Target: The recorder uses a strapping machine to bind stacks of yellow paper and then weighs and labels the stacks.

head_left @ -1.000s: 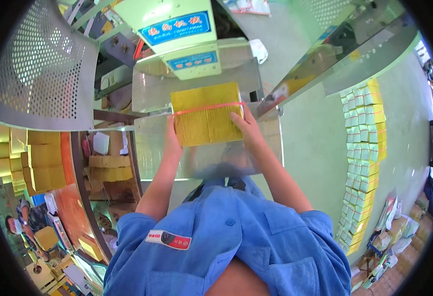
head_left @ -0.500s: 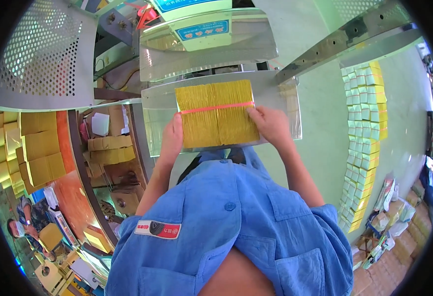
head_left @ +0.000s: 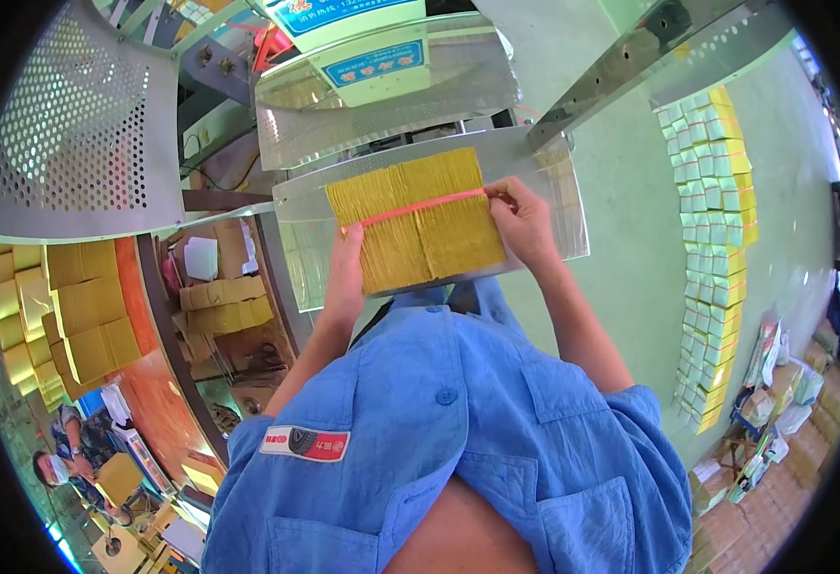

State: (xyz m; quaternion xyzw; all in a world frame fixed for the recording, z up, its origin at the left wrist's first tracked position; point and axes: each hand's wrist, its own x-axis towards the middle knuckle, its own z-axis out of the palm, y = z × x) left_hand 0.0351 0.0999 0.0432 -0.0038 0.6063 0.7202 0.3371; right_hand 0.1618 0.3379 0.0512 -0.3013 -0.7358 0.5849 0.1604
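Observation:
A bundle of thin yellow sheets (head_left: 439,247), packed edge-up in two blocks side by side, is on a shiny metal shelf (head_left: 307,206) in front of me. A pink strap (head_left: 418,205) runs across its middle. My left hand (head_left: 346,277) grips the bundle's left side, thumb up by the strap's left end. At the other side, my right hand (head_left: 523,225) has its thumb and bent fingers pinched on the strap where it goes over the right edge. The underside of the bundle and the fingertips below are hidden.
A clear-fronted machine (head_left: 381,105) stands beyond the shelf, with a perforated metal panel (head_left: 85,124) at left. A metal bar (head_left: 621,72) slants in at upper right. Rows of strapped bundles (head_left: 711,258) lie on the floor. Another person (head_left: 71,450) sits at lower left.
The bundle has tilted slightly, its right end swinging away from me. My right hand has moved up a little, and its fingers have bent in around the strap at the edge.

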